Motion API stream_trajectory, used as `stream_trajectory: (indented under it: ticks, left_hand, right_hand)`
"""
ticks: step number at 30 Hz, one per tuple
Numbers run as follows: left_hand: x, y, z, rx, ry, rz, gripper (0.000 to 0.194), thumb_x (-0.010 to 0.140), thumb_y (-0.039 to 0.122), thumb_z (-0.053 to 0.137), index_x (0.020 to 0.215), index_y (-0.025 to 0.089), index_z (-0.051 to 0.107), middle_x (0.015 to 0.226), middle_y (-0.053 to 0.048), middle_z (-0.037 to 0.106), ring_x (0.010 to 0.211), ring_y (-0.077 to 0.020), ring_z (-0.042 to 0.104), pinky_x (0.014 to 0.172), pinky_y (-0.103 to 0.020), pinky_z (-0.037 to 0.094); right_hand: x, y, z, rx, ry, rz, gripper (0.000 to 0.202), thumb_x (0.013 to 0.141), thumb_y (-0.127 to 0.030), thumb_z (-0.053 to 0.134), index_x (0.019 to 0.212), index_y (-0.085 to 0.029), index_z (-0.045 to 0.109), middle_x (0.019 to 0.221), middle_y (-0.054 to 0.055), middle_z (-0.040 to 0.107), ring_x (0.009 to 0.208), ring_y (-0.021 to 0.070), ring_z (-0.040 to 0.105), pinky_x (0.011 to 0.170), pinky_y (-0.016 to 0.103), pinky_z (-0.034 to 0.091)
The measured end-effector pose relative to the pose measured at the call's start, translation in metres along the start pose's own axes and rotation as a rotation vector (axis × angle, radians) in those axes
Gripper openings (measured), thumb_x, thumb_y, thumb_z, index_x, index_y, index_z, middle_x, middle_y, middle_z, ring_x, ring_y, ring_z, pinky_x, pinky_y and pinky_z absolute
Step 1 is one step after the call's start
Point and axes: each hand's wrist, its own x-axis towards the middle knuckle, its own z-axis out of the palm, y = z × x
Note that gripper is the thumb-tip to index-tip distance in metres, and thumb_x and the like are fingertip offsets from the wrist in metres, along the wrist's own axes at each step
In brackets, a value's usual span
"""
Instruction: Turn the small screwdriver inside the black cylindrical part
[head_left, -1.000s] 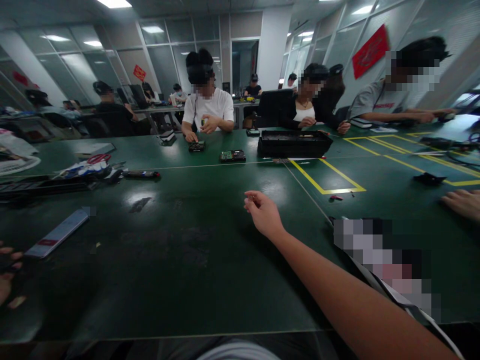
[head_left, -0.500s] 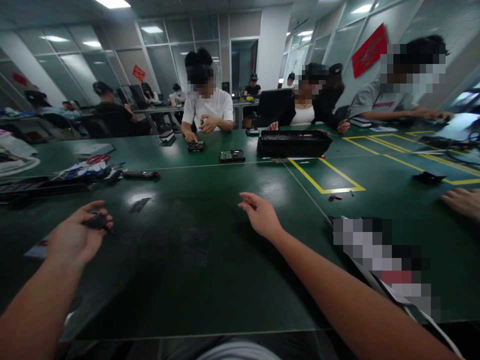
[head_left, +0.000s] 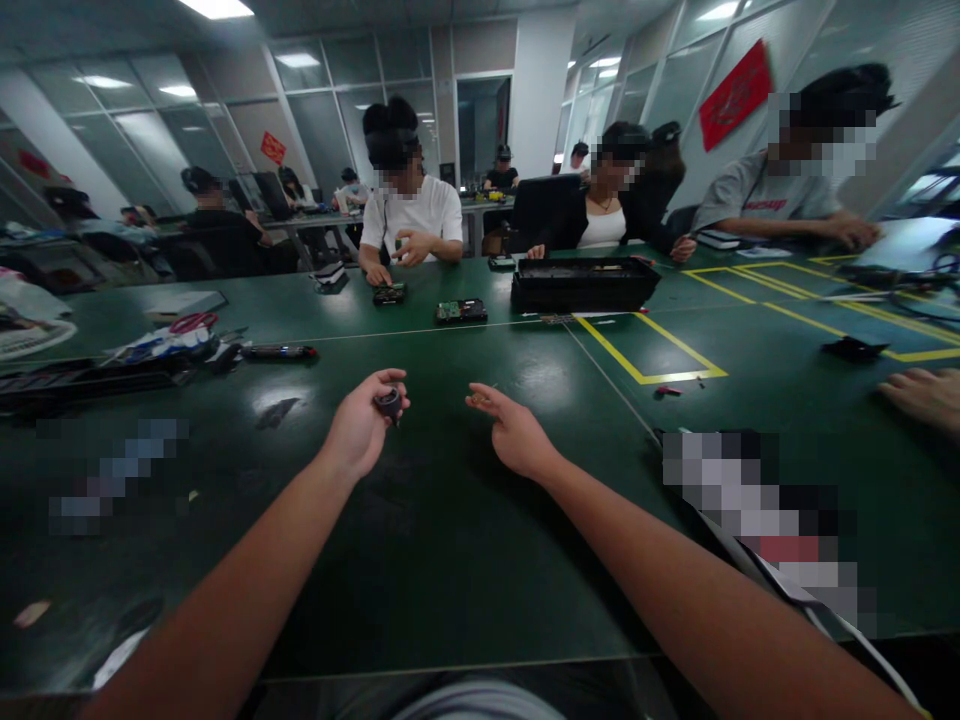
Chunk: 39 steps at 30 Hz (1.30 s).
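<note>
My left hand (head_left: 361,425) is raised over the green table, its fingers closed round a small black round part (head_left: 388,403) with a short pin-like bit pointing down. What kind of part it is, I cannot tell. Facing it across a gap, my right hand (head_left: 517,430) has thumb and fingertips pinched together. Something tiny and brownish may be between those fingertips, too small to name. The two hands are apart, both above the table's near middle.
Circuit-board devices (head_left: 461,311) and a long black bin (head_left: 583,285) stand across the green table (head_left: 420,600). A pen-like tool (head_left: 281,352) and red-handled scissors (head_left: 193,322) lie left. Another person's hand (head_left: 922,398) rests at right, near a cable. Co-workers sit opposite.
My left hand has swung right with the black part, from the far left to near my right hand. My right hand has barely shifted.
</note>
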Motion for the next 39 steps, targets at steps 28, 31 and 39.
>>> stream_trajectory:
  ticks: [28, 31, 39]
  left_hand:
    - [0.024, -0.085, -0.002, 0.481, -0.239, 0.369, 0.047, 0.08, 0.019, 0.073, 0.127, 0.025, 0.068, 0.126, -0.008, 0.068, 0.117, -0.0258, 0.063, 0.108, -0.044, 0.046]
    - [0.023, -0.084, -0.001, 0.502, -0.239, 0.383, 0.044, 0.081, 0.021, 0.074, 0.124, 0.024, 0.069, 0.124, -0.008, 0.069, 0.114, -0.0255, 0.064, 0.106, -0.043, 0.047]
    - [0.02, -0.082, 0.001, 0.502, -0.214, 0.384, 0.041, 0.079, 0.022, 0.078, 0.119, 0.023, 0.07, 0.121, -0.009, 0.07, 0.112, -0.026, 0.065, 0.105, -0.045, 0.047]
  right_hand:
    - [-0.005, -0.018, 0.001, -0.05, 0.212, -0.063, 0.033, 0.095, -0.026, 0.059, 0.128, -0.026, 0.064, 0.109, 0.004, 0.079, 0.108, 0.0221, 0.074, 0.098, 0.041, 0.054]
    - [-0.005, -0.02, -0.003, -0.086, 0.313, -0.084, 0.028, 0.097, -0.031, 0.057, 0.12, -0.023, 0.07, 0.088, 0.002, 0.078, 0.084, 0.0194, 0.075, 0.082, 0.034, 0.055]
    - [-0.013, -0.034, -0.009, -0.044, 0.488, -0.134, 0.026, 0.088, -0.046, 0.069, 0.081, -0.022, 0.068, 0.058, -0.005, 0.056, 0.052, 0.0111, 0.05, 0.053, 0.025, 0.04]
